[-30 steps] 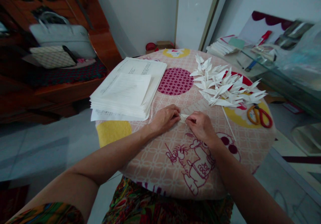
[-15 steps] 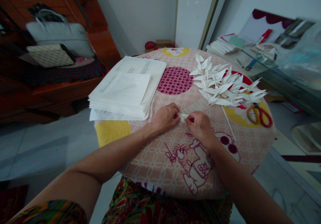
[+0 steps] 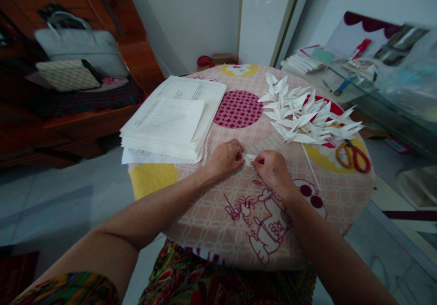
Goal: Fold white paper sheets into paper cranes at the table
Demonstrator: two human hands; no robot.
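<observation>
Between my two hands, low over the round table, is a small folded piece of white paper (image 3: 249, 157). My left hand (image 3: 228, 155) is closed on its left side, with the fingers curled. My right hand (image 3: 271, 166) pinches its right side between thumb and forefinger. Fingers cover much of the paper, so its exact shape is hard to tell. Beyond my right hand lies a heap of folded paper cranes (image 3: 303, 114), white with pointed wings. A stack of printed paper sheets (image 3: 170, 118) sits past my left hand, with smaller sheets on top.
A patterned pink cloth (image 3: 211, 214) covers the round table. Scissors (image 3: 353, 156) with orange and red handles lie near its right edge, beside a thin white stick (image 3: 311, 166). A glass shelf (image 3: 385, 100) with clutter stands to the right; a wooden bench (image 3: 85, 118) holds bags at left.
Almost nothing differs. Both hands stay on the folded paper in the same place, with only a very slight shift of the fingers.
</observation>
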